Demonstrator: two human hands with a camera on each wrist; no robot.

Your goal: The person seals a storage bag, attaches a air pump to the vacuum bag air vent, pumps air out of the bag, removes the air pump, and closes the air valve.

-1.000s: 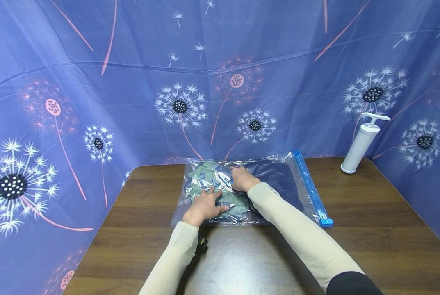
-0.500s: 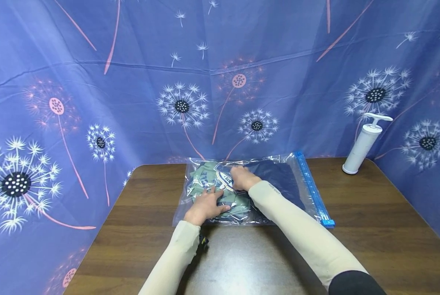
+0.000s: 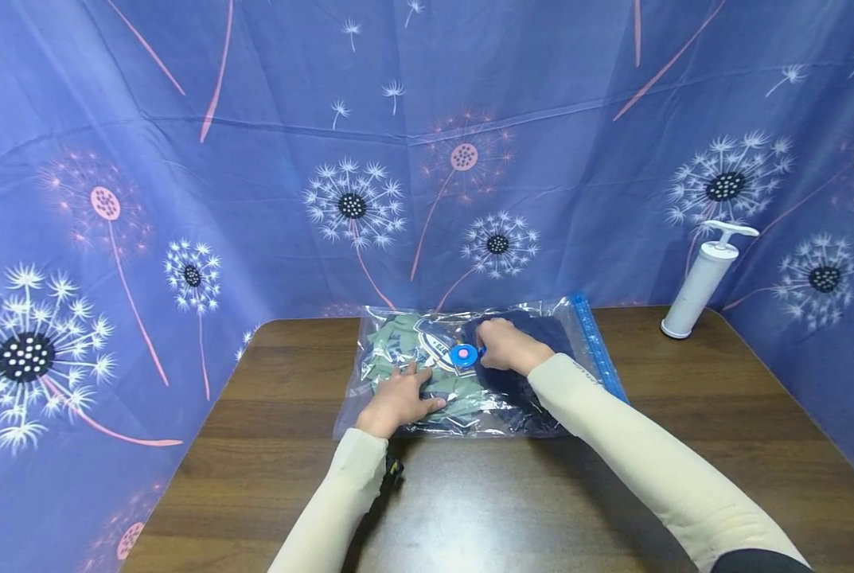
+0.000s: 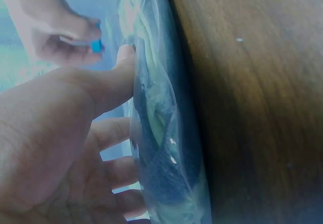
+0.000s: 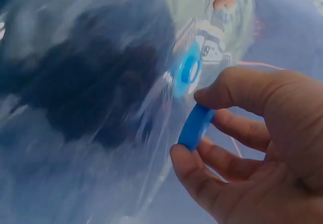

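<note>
A clear plastic vacuum storage bag (image 3: 349, 415) lies flat on the table, with a green printed garment (image 3: 391, 344) and a dark navy one (image 3: 554, 338) inside. My left hand (image 3: 396, 402) rests on its left part, fingers spread; the left wrist view has them against the plastic. Between thumb and fingertips, my right hand (image 3: 510, 347) pinches a round blue valve cap (image 5: 196, 127), held apart from the bag. Just left of that hand, the uncovered blue valve (image 3: 463, 355) shows a pale pinkish centre.
A blue zip strip (image 3: 598, 342) runs down the bag's right end, its lower end hidden by the right sleeve. A white hand pump (image 3: 697, 288) stands at the table's back right corner. Behind the wooden table (image 3: 269, 406) hangs a blue dandelion-print cloth (image 3: 427, 199).
My right hand has come away from the valve to the right with the cap, and the valve it covered now shows. My left hand has stayed in place.
</note>
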